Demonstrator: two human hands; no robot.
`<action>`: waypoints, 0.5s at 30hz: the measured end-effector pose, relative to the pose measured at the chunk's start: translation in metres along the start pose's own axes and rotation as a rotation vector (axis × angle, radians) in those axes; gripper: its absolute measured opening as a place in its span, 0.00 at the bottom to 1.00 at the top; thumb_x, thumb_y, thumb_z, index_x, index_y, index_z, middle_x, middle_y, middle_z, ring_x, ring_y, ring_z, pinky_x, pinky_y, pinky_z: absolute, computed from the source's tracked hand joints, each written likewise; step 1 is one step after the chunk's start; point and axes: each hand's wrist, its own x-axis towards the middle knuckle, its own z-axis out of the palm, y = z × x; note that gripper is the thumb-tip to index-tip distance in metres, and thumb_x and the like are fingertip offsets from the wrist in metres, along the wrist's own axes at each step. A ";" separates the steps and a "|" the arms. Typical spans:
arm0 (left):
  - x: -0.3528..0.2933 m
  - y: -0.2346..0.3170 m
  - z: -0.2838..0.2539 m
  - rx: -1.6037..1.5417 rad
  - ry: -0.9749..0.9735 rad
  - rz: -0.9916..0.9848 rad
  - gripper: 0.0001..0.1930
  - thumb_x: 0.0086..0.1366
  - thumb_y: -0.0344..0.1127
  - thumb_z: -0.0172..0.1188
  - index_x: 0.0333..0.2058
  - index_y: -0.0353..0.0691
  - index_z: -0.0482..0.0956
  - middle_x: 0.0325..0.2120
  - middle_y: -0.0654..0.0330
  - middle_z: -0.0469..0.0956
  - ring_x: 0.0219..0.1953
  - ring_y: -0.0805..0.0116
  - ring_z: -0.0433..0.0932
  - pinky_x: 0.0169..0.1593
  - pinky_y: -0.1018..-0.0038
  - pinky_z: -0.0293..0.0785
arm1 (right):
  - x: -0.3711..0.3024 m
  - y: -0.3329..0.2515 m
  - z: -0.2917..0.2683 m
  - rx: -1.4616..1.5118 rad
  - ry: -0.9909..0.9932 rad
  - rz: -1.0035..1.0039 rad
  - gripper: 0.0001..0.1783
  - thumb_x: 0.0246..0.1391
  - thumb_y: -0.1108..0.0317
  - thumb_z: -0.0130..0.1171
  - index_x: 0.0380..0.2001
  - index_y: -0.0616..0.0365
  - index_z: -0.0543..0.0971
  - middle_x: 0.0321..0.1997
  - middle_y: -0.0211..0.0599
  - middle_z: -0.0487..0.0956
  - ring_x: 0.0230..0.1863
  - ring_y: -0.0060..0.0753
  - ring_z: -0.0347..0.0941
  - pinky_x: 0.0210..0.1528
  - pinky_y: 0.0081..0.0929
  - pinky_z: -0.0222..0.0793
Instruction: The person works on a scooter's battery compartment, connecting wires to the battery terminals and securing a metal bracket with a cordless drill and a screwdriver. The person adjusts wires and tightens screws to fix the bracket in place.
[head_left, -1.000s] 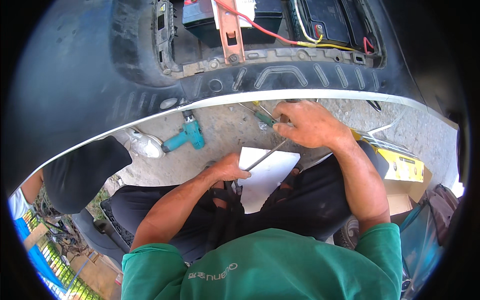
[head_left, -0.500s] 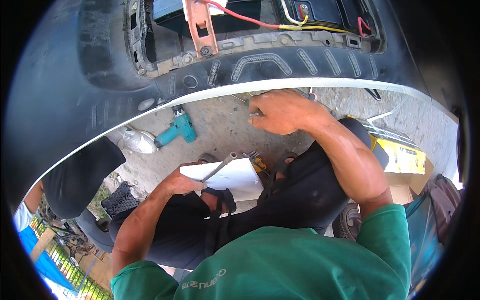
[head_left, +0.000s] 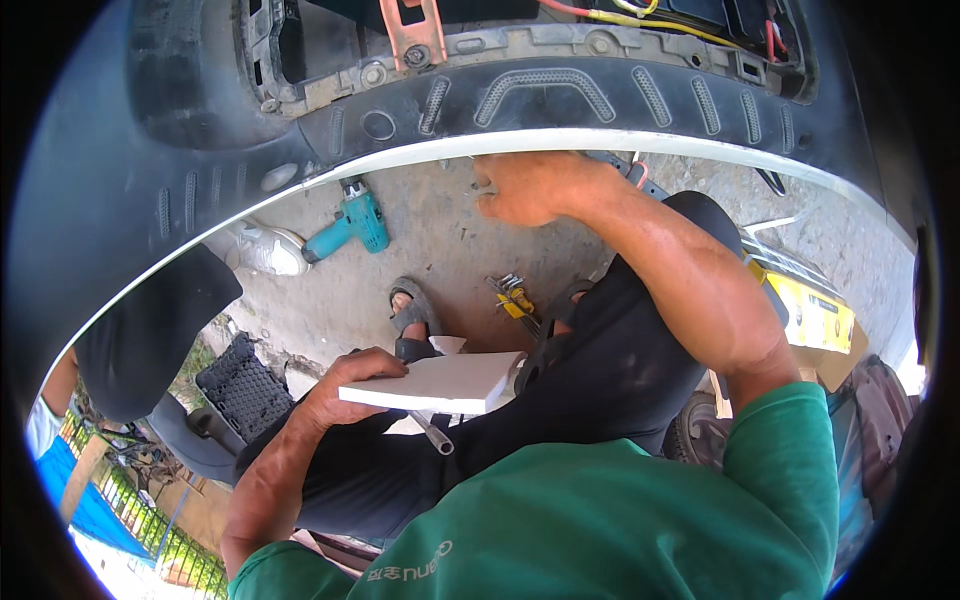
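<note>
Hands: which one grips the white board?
The left hand, at the left end of the white board; the right hand is apart from it, by the black panel.

Teal drill, yellow box, perhaps a blue tarp

A flat white board in the left hand partly hides a grey metal rod; from me, a curved black panel partly screens the right hand.
</note>
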 end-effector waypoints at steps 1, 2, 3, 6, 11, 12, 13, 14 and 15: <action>0.003 0.004 0.001 0.050 -0.002 0.056 0.17 0.55 0.30 0.73 0.44 0.38 0.81 0.41 0.55 0.83 0.41 0.59 0.85 0.45 0.70 0.79 | 0.003 0.000 0.000 -0.008 -0.001 -0.010 0.24 0.58 0.53 0.61 0.46 0.63 0.84 0.45 0.56 0.84 0.49 0.54 0.82 0.53 0.49 0.75; 0.003 0.004 0.003 0.026 0.015 -0.005 0.17 0.55 0.30 0.73 0.44 0.38 0.81 0.41 0.55 0.84 0.41 0.59 0.85 0.45 0.69 0.79 | 0.007 0.001 0.000 -0.017 -0.003 -0.019 0.24 0.58 0.53 0.61 0.46 0.63 0.83 0.44 0.56 0.84 0.49 0.54 0.82 0.52 0.49 0.75; 0.002 0.003 0.006 0.002 0.032 -0.066 0.16 0.55 0.29 0.72 0.43 0.38 0.81 0.40 0.55 0.84 0.41 0.60 0.85 0.46 0.69 0.79 | 0.010 0.001 0.002 -0.026 -0.003 -0.028 0.24 0.58 0.53 0.61 0.47 0.63 0.83 0.44 0.56 0.84 0.48 0.54 0.82 0.52 0.49 0.76; 0.018 -0.002 -0.001 -0.106 0.116 -0.353 0.16 0.55 0.28 0.70 0.43 0.37 0.81 0.38 0.55 0.85 0.42 0.64 0.85 0.46 0.68 0.80 | 0.022 0.012 0.021 0.014 0.072 -0.068 0.23 0.58 0.52 0.61 0.45 0.62 0.84 0.40 0.55 0.85 0.45 0.54 0.83 0.50 0.49 0.76; 0.068 -0.036 -0.017 -0.202 0.221 -0.472 0.17 0.57 0.32 0.69 0.43 0.32 0.81 0.39 0.55 0.85 0.44 0.64 0.83 0.50 0.68 0.78 | 0.008 -0.001 -0.004 -0.092 0.135 -0.037 0.21 0.54 0.53 0.65 0.43 0.58 0.85 0.41 0.50 0.85 0.47 0.52 0.82 0.51 0.50 0.76; 0.078 -0.046 -0.017 -0.199 0.270 -0.454 0.14 0.58 0.31 0.68 0.42 0.31 0.81 0.35 0.56 0.83 0.37 0.64 0.83 0.44 0.68 0.79 | 0.003 -0.001 -0.009 -0.069 0.077 0.006 0.24 0.55 0.54 0.61 0.47 0.61 0.85 0.48 0.51 0.84 0.54 0.54 0.80 0.60 0.49 0.73; 0.092 -0.058 -0.019 -0.257 0.257 -0.483 0.14 0.58 0.30 0.67 0.42 0.31 0.80 0.34 0.56 0.83 0.34 0.64 0.83 0.40 0.68 0.79 | -0.002 0.001 -0.010 -0.056 0.096 0.020 0.25 0.56 0.53 0.61 0.49 0.62 0.84 0.52 0.52 0.83 0.56 0.54 0.79 0.62 0.50 0.71; 0.103 -0.064 -0.021 -0.315 0.243 -0.517 0.13 0.59 0.30 0.67 0.42 0.31 0.80 0.33 0.56 0.82 0.31 0.65 0.82 0.36 0.68 0.79 | -0.001 0.007 -0.004 -0.046 0.086 0.027 0.26 0.57 0.53 0.60 0.51 0.63 0.83 0.53 0.53 0.83 0.57 0.55 0.78 0.63 0.50 0.71; 0.113 -0.070 -0.024 -0.372 0.226 -0.551 0.13 0.59 0.29 0.66 0.42 0.32 0.80 0.32 0.55 0.81 0.28 0.66 0.81 0.33 0.68 0.79 | -0.002 0.012 -0.001 -0.035 0.076 0.036 0.27 0.58 0.53 0.60 0.52 0.63 0.82 0.55 0.54 0.82 0.58 0.55 0.78 0.63 0.50 0.71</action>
